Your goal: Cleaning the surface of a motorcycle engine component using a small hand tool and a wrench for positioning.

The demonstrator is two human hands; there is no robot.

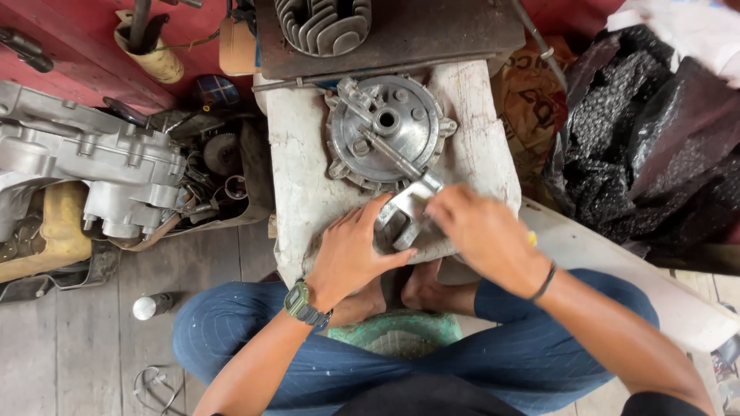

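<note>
Left hand: left hand (356, 250), watch on the wrist, fingers curled round the near side of a small metal bracket (407, 212); holding it against the block.
Right hand: right hand (482, 235), dark band on the wrist, fingers bent down over the bracket's right edge; fingertips blurred, closed on the bracket, cannot tell whether a tool is pinched there.
Bracket: pale grey cast piece with a forked shape, at the near edge of the white block (297, 166), between both hands, just below the round hub.
Round hub: silver drum-shaped hub plate (385, 131), toothed rim, lying flat on the block, a lever arm across its face toward the bracket.
Block: whitewashed, stained, upright between the knees of the seated person in blue trousers.
Behind hub: dark slab with a finned cylinder (324, 23) on it.
Left side: large grey engine casing (85, 166) on the wood floor, loose gears and parts beside it; yellow container under its near end.
Packages: black crumpled plastic bag (655, 146) at right; brown printed sack (528, 100) between bag and block, lettering partly hidden.
Floor: small silver-capped can (152, 306) near the left knee.
</note>
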